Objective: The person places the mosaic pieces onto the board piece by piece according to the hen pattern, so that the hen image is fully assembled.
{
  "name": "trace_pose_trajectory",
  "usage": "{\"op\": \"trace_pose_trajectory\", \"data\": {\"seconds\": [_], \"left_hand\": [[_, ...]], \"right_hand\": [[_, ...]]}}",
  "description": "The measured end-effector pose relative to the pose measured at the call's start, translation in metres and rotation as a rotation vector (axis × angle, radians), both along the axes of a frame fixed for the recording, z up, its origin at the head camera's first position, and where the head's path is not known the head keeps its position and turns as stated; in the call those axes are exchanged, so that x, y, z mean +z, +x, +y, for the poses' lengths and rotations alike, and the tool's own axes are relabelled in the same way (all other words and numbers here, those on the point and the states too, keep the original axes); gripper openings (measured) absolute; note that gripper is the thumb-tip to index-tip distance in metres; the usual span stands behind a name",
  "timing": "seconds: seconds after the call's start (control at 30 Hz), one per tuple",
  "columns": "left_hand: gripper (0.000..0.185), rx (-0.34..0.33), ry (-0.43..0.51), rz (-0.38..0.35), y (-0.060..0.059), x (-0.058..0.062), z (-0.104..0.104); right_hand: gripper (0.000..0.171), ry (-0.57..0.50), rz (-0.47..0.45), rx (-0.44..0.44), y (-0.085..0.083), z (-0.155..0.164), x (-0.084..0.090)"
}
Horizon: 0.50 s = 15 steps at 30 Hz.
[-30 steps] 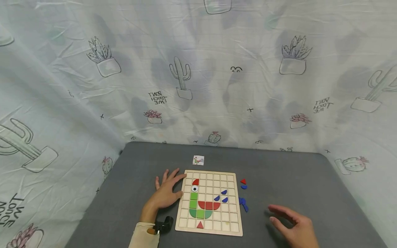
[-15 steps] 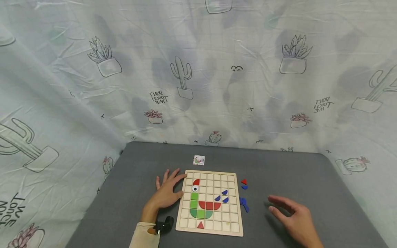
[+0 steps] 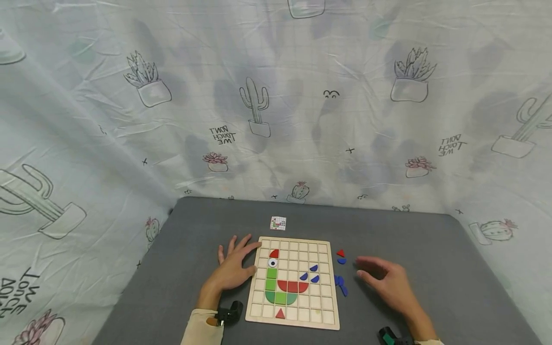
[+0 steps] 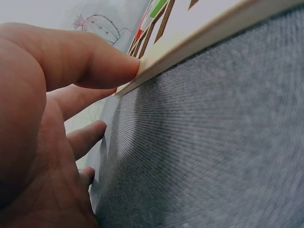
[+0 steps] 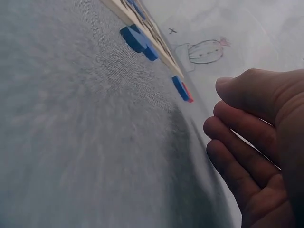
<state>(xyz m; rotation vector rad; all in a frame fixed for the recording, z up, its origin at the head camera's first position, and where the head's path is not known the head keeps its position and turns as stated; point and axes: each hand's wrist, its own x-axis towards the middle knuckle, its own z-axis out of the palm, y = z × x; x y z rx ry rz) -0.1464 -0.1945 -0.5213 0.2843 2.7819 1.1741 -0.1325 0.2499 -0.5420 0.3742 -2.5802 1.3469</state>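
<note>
Shifting leftward since the earlier frame, the right hand (image 3: 384, 280) is hovering empty, thumb and fingers parted; left of it, the board (image 3: 294, 266) is lying, its coloured pieces (image 3: 281, 298) seemingly mostly laid; between them a loose red triangle (image 3: 340, 252) and blue pieces (image 3: 342, 261) are apparently awaiting placement; the left hand (image 3: 235, 269), fingers spread, is touching the board's adjacent edge, gripping nothing; a card (image 3: 278, 223) is lying beyond both hands.
</note>
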Motion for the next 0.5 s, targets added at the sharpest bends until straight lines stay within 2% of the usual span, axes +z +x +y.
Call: {"op": "trace_pose_trajectory", "data": {"seconds": [0.2, 0.5], "left_hand": [[0.065, 0.004, 0.003, 0.007, 0.0, 0.0, 0.001], [0.066, 0.01, 0.003, 0.006, 0.0, 0.001, 0.002]], "right_hand": [[0.034, 0.006, 0.005, 0.048, -0.016, -0.011, -0.006], [0.035, 0.072, 0.023, 0.092, -0.032, -0.028, -0.006]]}}
